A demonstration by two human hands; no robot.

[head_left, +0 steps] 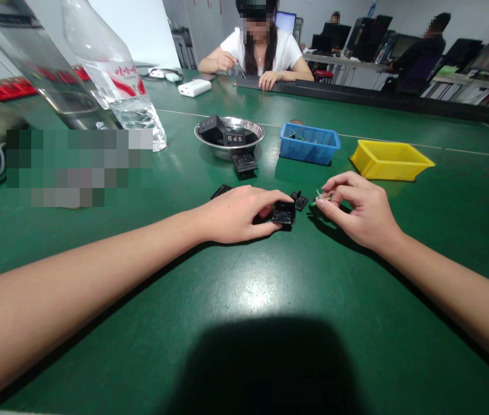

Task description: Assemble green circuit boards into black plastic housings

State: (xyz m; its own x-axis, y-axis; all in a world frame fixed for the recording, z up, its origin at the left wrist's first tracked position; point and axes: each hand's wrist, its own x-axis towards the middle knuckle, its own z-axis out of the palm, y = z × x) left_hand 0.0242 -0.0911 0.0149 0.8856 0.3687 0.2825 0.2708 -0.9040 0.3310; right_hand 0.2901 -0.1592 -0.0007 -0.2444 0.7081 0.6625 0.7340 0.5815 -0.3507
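On the green table, the left hand grips a black box between thumb and fingers, likely steadying it, open side exposed; nearby, the right hand pinches a small part (green-tipped, otherwise unclear), probably for finer control.

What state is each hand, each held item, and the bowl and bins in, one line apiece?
Left hand: closed on the black case
Black case: open, inside showing
Right hand: pinching the small part
Small part: held, partly hidden
Metal bowl: upright, holding black boxes
Blue bin: upright, holding small pieces
Yellow bin: upright, open-topped
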